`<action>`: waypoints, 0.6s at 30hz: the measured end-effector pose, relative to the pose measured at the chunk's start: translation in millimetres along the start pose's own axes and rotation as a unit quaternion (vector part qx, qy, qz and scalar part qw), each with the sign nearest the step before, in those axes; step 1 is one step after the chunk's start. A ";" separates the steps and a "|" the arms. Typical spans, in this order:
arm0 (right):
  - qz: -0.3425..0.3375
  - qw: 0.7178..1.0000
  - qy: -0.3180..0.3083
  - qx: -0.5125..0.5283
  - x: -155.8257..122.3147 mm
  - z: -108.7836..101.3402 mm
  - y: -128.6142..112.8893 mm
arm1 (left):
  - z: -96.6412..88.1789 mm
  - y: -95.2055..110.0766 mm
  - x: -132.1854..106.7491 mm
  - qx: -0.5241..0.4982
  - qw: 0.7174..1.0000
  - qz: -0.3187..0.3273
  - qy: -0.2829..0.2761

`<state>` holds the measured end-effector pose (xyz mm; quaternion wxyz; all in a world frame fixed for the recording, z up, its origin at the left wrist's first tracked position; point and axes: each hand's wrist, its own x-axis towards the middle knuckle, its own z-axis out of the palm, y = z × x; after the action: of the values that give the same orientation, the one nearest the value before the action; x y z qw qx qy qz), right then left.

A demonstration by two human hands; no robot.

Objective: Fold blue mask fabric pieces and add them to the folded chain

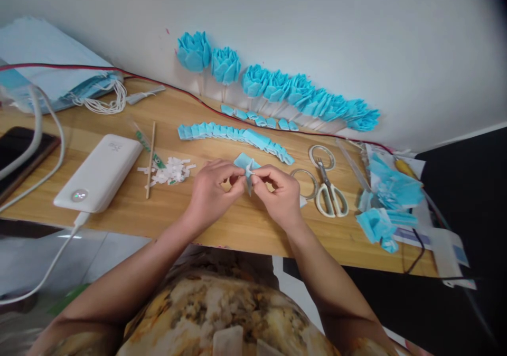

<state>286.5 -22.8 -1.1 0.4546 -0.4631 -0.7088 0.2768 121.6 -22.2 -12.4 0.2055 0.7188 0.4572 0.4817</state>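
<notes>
Between my two hands is a small folded blue piece [249,172] that looks like thin fabric or paper, its pale underside partly turned up. My left hand [217,186] pinches its left side with thumb and forefinger. From the right, my right hand [278,191] pinches the same piece, the fingertips of both hands nearly touching. Just beyond them a row of folded blue pieces [227,132] lies in a curve, with a shorter row of small blue folds [259,119] behind it. My fingers hide part of the held piece.
Blue handmade flowers [225,64] on sticks lean against the wall. Scissors [330,192] and tape rolls [304,183] lie right, near crumpled blue scraps [392,184]. Leftward are white paper bits [172,171], a wooden stick [151,160], a power bank [99,174] and a phone [24,160].
</notes>
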 end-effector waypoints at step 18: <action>0.077 0.986 -0.056 0.138 -0.2 -8.3 5.3 | -2.3 0.2 -0.9 -0.052 0.998 -0.007 0.034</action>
<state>296.1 -21.0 -1.9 0.4508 -0.4324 -0.6507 0.4316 119.6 -23.4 -11.7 0.2302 0.6870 0.4434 0.5277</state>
